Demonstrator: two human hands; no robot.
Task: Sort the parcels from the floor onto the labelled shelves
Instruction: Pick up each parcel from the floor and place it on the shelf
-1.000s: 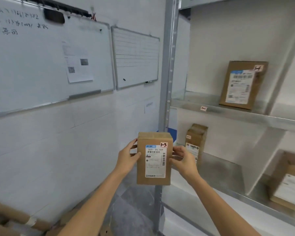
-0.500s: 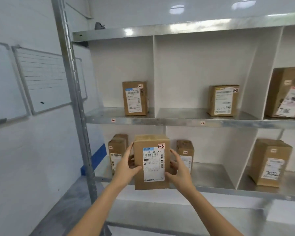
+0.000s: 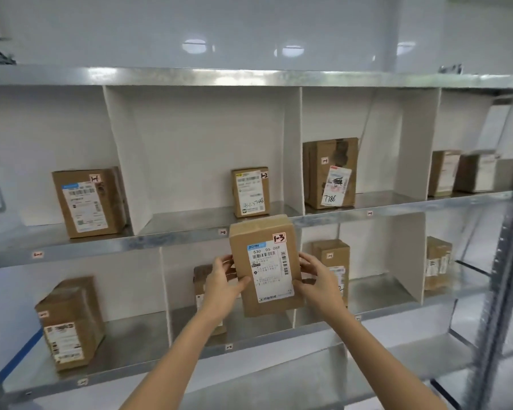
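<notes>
I hold a brown cardboard parcel (image 3: 267,266) upright in front of the metal shelving. It has a white shipping label and a small tag reading 1-3. My left hand (image 3: 224,281) grips its left edge and my right hand (image 3: 316,275) grips its right edge. The parcel hangs in front of the edge of the upper shelf (image 3: 166,239), between the second and third bays. On that shelf, a parcel tagged 1-1 (image 3: 86,202) stands in the left bay, a parcel tagged 1-2 (image 3: 251,192) in the second, and a taller parcel marked 7786 (image 3: 330,173) in the third.
The lower shelf (image 3: 279,332) holds a parcel at the far left (image 3: 68,321), one partly hidden behind my left hand (image 3: 203,279), and others to the right (image 3: 332,255), (image 3: 437,263). White dividers (image 3: 122,161) split the bays. A grey upright post (image 3: 498,261) stands at the right.
My view has swung right from the whiteboard wall to face the shelving. The parcel has risen and moved toward the upper shelf edge, still held by both hands.
</notes>
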